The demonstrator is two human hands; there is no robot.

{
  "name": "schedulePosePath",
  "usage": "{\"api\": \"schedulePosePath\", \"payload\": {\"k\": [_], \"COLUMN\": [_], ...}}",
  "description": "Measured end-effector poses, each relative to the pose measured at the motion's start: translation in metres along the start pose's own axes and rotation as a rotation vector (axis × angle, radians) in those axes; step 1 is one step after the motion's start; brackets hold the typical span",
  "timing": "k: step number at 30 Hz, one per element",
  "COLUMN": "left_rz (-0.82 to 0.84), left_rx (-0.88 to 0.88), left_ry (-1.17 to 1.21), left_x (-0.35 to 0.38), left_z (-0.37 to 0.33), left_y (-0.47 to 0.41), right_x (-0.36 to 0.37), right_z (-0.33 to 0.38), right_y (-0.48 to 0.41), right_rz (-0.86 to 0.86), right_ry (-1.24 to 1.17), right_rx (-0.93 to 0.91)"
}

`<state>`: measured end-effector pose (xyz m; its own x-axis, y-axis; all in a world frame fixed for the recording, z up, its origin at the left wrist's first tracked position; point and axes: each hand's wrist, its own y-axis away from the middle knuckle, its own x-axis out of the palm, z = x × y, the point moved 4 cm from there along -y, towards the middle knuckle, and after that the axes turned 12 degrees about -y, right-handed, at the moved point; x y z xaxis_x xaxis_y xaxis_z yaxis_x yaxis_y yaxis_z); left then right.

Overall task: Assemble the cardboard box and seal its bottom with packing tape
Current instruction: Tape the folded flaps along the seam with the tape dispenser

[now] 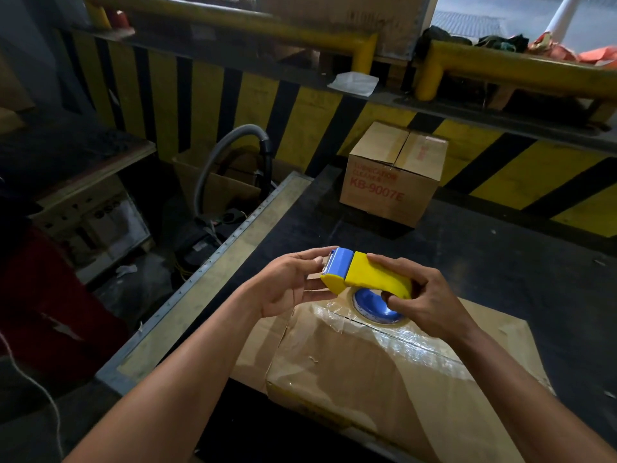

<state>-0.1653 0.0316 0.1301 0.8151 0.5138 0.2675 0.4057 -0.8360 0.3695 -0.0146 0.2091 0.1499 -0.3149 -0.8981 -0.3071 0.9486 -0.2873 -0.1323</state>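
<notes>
A yellow and blue tape dispenser (367,274) is held above the far end of a cardboard box (350,372) lying on the dark table. My right hand (424,295) grips its yellow handle, with fingers curled under by the blue roll core. My left hand (290,285) pinches the blue cutter end with fingertips. Shiny clear tape runs along the seam of the box's upward face and wrinkles over its far edge. The box's near part is hidden by my forearms.
A second closed box (394,175) printed KB-9007E stands farther back on the table (500,255). Behind it runs a yellow-and-black striped barrier (300,118). Left of the table's metal edge (213,265) is a gap with a grey hose (220,152) and clutter.
</notes>
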Motion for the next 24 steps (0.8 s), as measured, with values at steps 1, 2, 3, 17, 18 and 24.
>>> {"api": "schedulePosePath", "payload": {"k": [1, 2, 3, 17, 18, 24], "left_rz": [0.009, 0.018, 0.03, 0.06, 0.051, -0.016], "left_rx": [-0.016, -0.029, -0.036, -0.007, 0.001, 0.068], "left_ry": [-0.016, -0.033, -0.049, 0.036, 0.041, 0.042], "left_x": [0.0, 0.0, 0.001, 0.003, 0.004, 0.008], "left_z": [-0.002, -0.003, -0.003, 0.0, 0.0, -0.004], "left_y": [0.0, 0.0, -0.001, -0.008, -0.008, -0.01], "right_x": [0.0, -0.001, -0.001, -0.011, -0.011, -0.014], "right_z": [0.001, 0.001, 0.001, 0.015, 0.017, 0.02], "right_y": [0.0, 0.0, 0.0, 0.006, 0.006, 0.007], "right_rz": [0.004, 0.006, 0.008, -0.012, -0.013, -0.03], "right_ry": [0.013, 0.023, 0.03, -0.054, -0.073, -0.151], "right_rx": [-0.001, -0.001, -0.001, -0.008, -0.011, -0.013]}}
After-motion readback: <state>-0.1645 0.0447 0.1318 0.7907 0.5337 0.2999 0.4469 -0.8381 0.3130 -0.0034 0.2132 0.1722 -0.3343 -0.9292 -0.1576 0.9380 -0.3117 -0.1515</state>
